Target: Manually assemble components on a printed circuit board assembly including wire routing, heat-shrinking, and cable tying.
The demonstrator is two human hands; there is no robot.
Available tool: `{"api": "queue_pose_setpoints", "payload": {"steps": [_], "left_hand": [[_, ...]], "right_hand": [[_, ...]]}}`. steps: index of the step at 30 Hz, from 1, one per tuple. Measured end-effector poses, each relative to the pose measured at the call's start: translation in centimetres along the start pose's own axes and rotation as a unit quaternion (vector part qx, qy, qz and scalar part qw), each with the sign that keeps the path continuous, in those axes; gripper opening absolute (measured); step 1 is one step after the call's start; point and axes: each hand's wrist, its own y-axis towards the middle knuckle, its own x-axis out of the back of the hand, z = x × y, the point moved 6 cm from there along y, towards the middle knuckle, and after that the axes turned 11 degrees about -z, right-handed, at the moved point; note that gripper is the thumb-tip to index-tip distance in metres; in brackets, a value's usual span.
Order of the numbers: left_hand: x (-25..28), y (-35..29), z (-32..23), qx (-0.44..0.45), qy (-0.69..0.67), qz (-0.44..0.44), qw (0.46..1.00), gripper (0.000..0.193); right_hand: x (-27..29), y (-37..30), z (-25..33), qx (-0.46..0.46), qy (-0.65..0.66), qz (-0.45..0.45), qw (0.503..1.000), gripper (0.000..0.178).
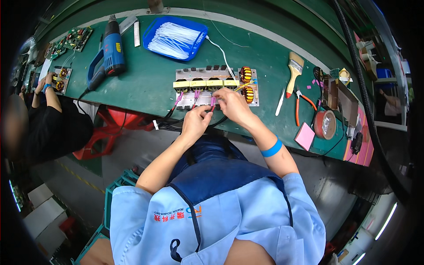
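Note:
A long circuit board (189, 76) lies on the green bench, with a row of yellow-wrapped transformers (198, 84) along it and two copper-wound coils (248, 94) at its right end. Thick dark cables rise onto its near edge, several ending in purple sleeves (196, 95). With thumb and fingers closed, my left hand (195, 125) grips one cable (211, 109) at the near edge, just below its sleeve. My right hand (235, 106) is bent over the board, fingers pinched at that same purple sleeve (213, 101); its fingertips partly hide the top end.
A blue tray of white cable ties (174, 39) and a blue heat gun (112, 48) lie beyond the board. Right of it are a brush (293, 73), a white stick (280, 101), orange-handled pliers (303, 104), a tape roll (325, 124) and a pink pad (304, 136). A co-worker (53, 119) works at left.

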Motion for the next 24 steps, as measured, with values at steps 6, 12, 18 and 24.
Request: {"api": "queue_pose_setpoints", "payload": {"steps": [6,12,18,24], "left_hand": [[-0.5,0.2,0.6,0.023,-0.036,0.021,0.999,0.016],[-0.3,0.3,1.2,0.011,-0.024,0.011,1.000,0.018],[-0.5,0.2,1.3,0.014,-0.039,0.011,0.999,0.018],[-0.7,-0.2,-0.1,0.006,-0.046,0.011,0.999,0.015]], "right_hand": [[0.5,0.4,1.1,0.122,-0.095,-0.056,0.986,0.011],[0.0,1.2,1.2,0.267,-0.170,-0.063,0.947,0.005],[0.5,0.7,-0.4,0.033,-0.127,-0.035,0.991,0.010],[-2.7,0.7,-3.5,-0.155,0.091,0.075,0.981,0.020]]}}
